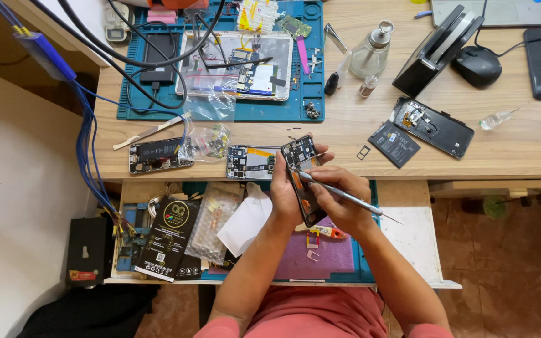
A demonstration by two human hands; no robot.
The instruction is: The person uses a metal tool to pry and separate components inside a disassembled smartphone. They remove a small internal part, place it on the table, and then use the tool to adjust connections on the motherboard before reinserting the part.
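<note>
Head view is showing me the whole bench from above. The left hand (285, 191) is holding a black opened smartphone with its back cover off (302, 178), fingers wrapped closed around its edge, just above the open wooden drawer (408, 238) and near the front edge of the light wooden table (345, 125). The right hand (339, 203) is pinching a thin metal screwdriver with a silver shaft (345, 195), fingers closed on it, and its forward end is lying across the inside of the phone while the other end is pointing out to the right.

As I am judging it, the work is somewhere in the middle: the phone is already open and its circuit board is showing, but it is not yet put together again. A small dark rectangular battery (394, 143) is lying well apart on the table, and another opened phone (252, 162) is resting just beside the left hand.

Both forearms are coming up from the bottom, elbows bent, the wrists meeting close over the drawer.
</note>
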